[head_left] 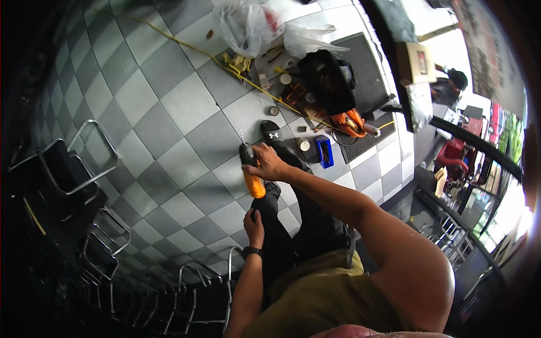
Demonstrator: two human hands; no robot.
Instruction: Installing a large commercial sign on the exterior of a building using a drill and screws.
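An orange and black power drill (255,183) is in my right hand (268,164), whose fingers wrap round its dark part. A thin drill bit (242,135) sticks out of its far end, over the tiled floor. My left hand (255,230), with a dark band at the wrist, is beside my dark-trousered knee just below the drill. Its thumb and fingers show a gap, and nothing can be seen between them. One black shoe (271,132) with a white mark stands right of the bit.
Ahead lie a black tool bag (327,81), an orange tool or cord bundle (349,123), a blue box (324,151), several small cans and clear plastic bags (248,28). A yellow cord (197,50) crosses the checkered floor. Metal-framed chairs (93,158) stand left. Another person (449,87) is far right.
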